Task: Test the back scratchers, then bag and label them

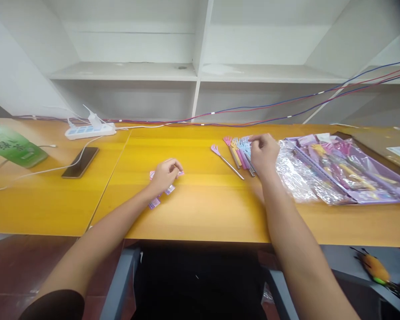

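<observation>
On the table lies a fan of back scratchers (237, 153) with small claw heads in pink, yellow and blue. A single lilac back scratcher (231, 167) lies slanted to their left. My right hand (265, 154) is closed at the right end of the fan, by the blue heads; whatever its fingers hold is hidden. Farther left, my left hand (166, 176) rests with curled fingers over several small purple-and-pink printed labels (154, 203). Part of the labels is covered by that hand, and I cannot make out anything between its fingers.
Clear plastic sleeves (295, 175) lie beside a purple box (333, 178) of wrapped back scratchers at right. Cardboard (380, 144) sits behind it. At left are a phone (81, 162), a power strip (90, 130) and a green package (15, 146). Cables (233, 109) run along the back.
</observation>
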Available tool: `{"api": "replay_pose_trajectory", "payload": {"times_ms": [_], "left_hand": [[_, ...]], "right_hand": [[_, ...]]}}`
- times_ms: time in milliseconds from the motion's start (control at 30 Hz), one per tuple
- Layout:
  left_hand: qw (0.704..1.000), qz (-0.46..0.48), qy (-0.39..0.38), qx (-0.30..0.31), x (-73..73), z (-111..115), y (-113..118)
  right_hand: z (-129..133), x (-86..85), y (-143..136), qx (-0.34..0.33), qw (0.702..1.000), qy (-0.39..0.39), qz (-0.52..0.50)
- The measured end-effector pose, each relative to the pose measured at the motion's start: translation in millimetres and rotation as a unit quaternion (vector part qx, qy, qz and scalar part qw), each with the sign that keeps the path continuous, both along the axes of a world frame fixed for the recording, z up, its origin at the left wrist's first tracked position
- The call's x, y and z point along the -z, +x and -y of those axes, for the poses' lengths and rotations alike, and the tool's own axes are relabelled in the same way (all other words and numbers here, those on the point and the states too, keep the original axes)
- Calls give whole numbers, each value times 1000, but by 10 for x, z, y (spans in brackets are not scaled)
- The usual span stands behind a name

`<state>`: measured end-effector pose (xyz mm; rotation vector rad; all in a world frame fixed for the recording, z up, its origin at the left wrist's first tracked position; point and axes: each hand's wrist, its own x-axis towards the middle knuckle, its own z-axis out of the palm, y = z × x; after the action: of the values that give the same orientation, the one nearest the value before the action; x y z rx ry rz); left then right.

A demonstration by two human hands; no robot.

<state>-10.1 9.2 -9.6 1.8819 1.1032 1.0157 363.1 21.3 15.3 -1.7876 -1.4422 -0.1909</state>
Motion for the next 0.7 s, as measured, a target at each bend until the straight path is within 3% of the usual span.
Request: {"api": "replay_pose_trajectory", "payload": {"times_ms": [167,400,700], "left_hand": [[1000,-23,14,15,66,14,11],[999,-30,15,22,96,26,18],[999,-43,13,28,106,26,19]], "right_hand": [[93,255,-163,-67,989,-114,65],[130,283,-100,35,977,-192,89],[100,365,-104,53,960,-237,143]]}}
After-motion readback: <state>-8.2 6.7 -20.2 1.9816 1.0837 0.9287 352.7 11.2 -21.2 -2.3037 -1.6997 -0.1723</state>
